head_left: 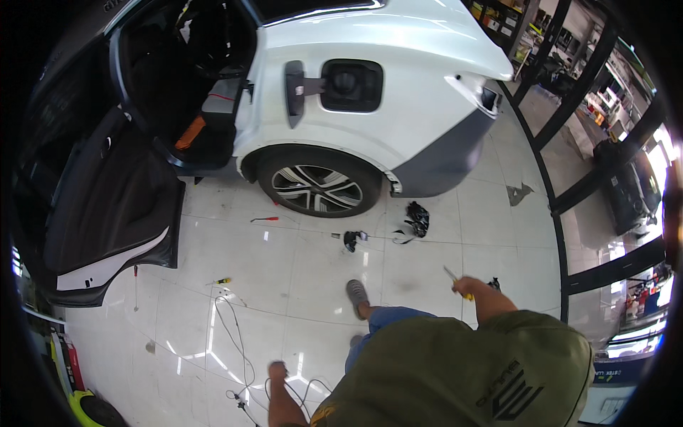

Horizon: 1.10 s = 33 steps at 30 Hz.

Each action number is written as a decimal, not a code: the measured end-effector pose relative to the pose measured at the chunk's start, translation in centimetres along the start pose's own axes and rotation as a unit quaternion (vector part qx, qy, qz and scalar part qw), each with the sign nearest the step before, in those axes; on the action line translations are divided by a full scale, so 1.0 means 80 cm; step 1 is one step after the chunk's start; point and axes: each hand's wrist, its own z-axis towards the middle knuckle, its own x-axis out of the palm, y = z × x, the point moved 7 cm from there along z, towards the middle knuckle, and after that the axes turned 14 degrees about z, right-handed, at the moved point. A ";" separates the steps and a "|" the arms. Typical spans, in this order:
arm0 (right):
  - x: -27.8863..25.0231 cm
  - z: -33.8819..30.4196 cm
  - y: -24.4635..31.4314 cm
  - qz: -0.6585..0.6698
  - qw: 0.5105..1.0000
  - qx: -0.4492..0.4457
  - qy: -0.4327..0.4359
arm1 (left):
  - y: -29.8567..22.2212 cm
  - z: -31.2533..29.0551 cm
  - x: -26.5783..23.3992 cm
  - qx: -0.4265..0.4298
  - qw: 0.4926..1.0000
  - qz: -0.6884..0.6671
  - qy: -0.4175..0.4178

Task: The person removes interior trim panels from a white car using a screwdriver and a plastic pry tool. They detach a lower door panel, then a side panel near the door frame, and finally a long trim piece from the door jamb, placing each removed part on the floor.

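Observation:
My right hand is closed around a screwdriver with a yellow handle. Its thin metal shaft points up and left, away from my body. On the left, my left hand hangs low over the floor near loose cables; its fingers are hidden, so whether it holds anything cannot be made out. Ahead stands a white car with its fuel flap swung out. Below the flap is the rear wheel, whose arch edge shows no trim. A dark rear door stands wide on the left.
On the tiled floor lie a red-handled tool, a yellow-and-black screwdriver, a dark tool and a crumpled black bundle. Black-framed glass panels run along the right. A lime-green and black object sits at lower left.

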 end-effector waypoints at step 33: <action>-0.458 0.202 -0.690 0.509 0.824 0.250 0.027 | -1.596 0.420 0.111 0.312 0.900 0.235 0.194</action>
